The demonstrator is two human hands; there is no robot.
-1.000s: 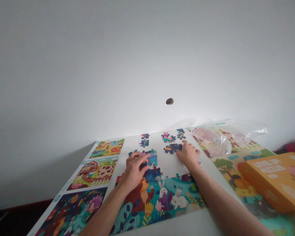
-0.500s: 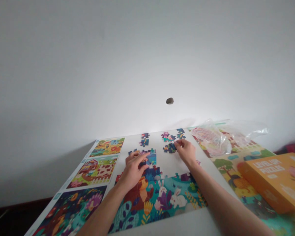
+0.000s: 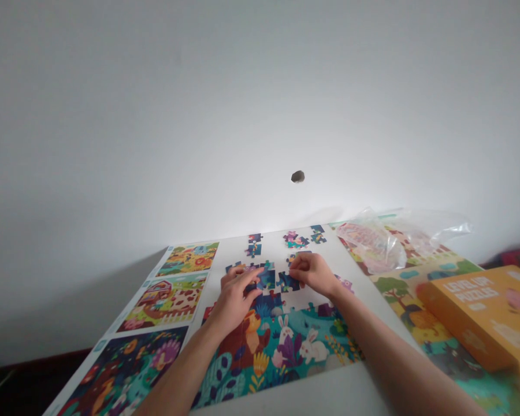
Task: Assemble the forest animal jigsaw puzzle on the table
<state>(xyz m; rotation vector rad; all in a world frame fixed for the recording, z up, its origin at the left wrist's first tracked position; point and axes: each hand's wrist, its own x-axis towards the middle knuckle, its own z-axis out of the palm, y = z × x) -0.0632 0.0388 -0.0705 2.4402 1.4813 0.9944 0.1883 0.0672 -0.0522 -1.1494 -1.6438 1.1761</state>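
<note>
A partly joined jigsaw puzzle [image 3: 294, 341] with rabbits and a bear lies on the white table. My left hand [image 3: 236, 297] rests on its upper left part, fingers stretched out and apart over purple and blue pieces. Between the thumb and forefinger of my right hand [image 3: 316, 274] is a dark blue puzzle piece [image 3: 288, 282], just right of the joined blue section [image 3: 266, 278]. Whether that piece touches the section is hard to make out. Part of a loose cluster shows behind my right hand, mostly covered by it.
Loose pieces lie farther back, among them a pink group [image 3: 294, 238] and a blue pair [image 3: 318, 234]. Picture sheets [image 3: 162, 300] line the left edge. At right are a crumpled plastic bag [image 3: 372, 242] and an orange puzzle box [image 3: 481, 318]. A white wall [image 3: 242, 115] stands behind.
My right hand has moved left and nearer to me, bringing a dark blue puzzle piece from the loose cluster to beside the joined section. My left hand has stayed in place.
</note>
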